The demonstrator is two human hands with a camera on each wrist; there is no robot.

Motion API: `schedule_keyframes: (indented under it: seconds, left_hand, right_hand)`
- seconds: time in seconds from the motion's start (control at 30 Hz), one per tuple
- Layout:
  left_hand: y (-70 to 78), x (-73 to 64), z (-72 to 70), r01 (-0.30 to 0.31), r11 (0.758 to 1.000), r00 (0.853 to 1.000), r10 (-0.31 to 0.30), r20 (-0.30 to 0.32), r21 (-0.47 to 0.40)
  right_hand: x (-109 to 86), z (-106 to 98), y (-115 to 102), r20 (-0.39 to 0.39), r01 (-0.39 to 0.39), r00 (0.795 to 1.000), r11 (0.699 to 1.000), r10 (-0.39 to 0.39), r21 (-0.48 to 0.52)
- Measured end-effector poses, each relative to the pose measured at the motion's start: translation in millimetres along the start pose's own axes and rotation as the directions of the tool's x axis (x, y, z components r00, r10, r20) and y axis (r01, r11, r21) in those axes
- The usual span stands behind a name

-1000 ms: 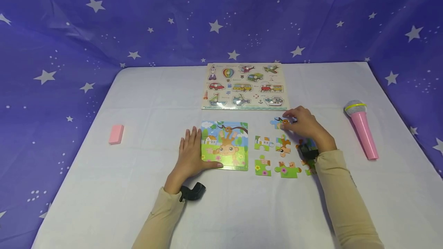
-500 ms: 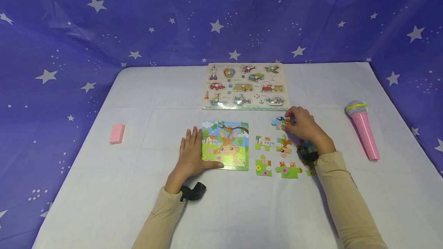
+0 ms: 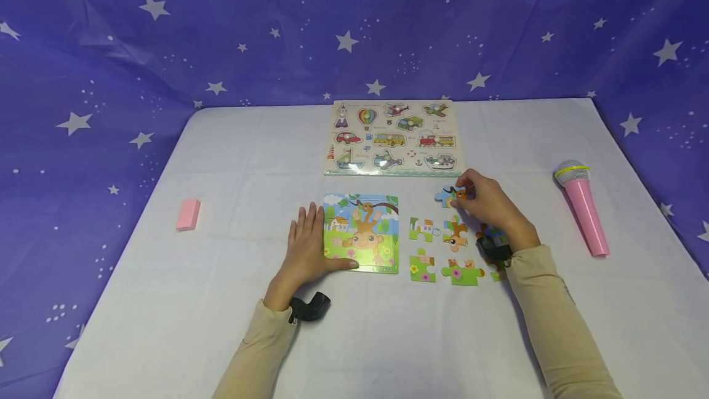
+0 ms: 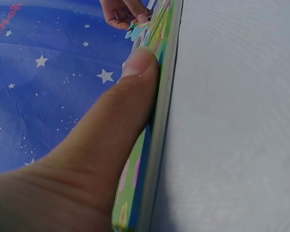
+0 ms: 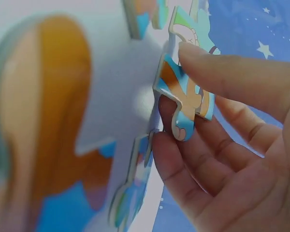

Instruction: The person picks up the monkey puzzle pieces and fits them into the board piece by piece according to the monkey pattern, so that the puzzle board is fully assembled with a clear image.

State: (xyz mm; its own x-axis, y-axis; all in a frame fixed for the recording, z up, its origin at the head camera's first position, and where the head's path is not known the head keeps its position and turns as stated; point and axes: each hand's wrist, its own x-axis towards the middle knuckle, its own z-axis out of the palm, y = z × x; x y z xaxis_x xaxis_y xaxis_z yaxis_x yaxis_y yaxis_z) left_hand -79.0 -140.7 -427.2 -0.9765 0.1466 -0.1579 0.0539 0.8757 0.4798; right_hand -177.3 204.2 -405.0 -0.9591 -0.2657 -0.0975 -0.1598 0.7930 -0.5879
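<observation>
In the head view, my left hand (image 3: 303, 242) lies with straight fingers along the left side of a square monkey puzzle board (image 3: 365, 234). Its thumb (image 4: 130, 79) reaches over the board's near edge, as the left wrist view shows. My right hand (image 3: 490, 202) pinches a jigsaw piece (image 5: 181, 99) with a blue ground and brown shapes, thumb on the printed face and fingers behind. Loose pieces lie nearer me, among them a house piece (image 3: 422, 229), a monkey-face piece (image 3: 456, 234) and a pink-flower piece (image 3: 464, 273). Others are partly hidden under the right wrist.
Behind the monkey board lies a larger vehicle peg puzzle (image 3: 394, 138). At the far right is a pink toy microphone (image 3: 581, 208), and at the left a pink block (image 3: 188, 214). A white cloth (image 3: 249, 159) covers the table; a starry purple backdrop (image 3: 299, 36) surrounds it.
The right hand's piece has shifted slightly to the right and tilted. My left hand has stayed in place on the board, and the loose pieces lie as before.
</observation>
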Motion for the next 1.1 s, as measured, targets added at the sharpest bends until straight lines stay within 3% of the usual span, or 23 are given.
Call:
schedule_keyframes:
  seconds: [0.33, 0.63, 1.1]
  left_hand:
    - [-0.1, -0.1, -0.8, 0.004, 1.0, 1.0, -0.004, 0.005, 0.0]
    - [0.2, -0.5, -0.7, -0.002, 1.0, 1.0, 0.002, 0.001, -0.001]
    - [0.9, -0.2, -1.0, 0.0, 1.0, 1.0, 0.0, 0.0, 0.001]
  right_hand:
    - [0.7, 1.0, 1.0, 0.011, 0.081, 0.997, 0.995, -0.081, 0.062]
    - [-3.1, 0.4, -1.5, 0.124, 0.111, 0.984, 0.986, -0.126, 0.121]
    - [-2.0, -0.1, -4.0, 0.132, 0.073, 0.987, 0.992, -0.086, 0.107]
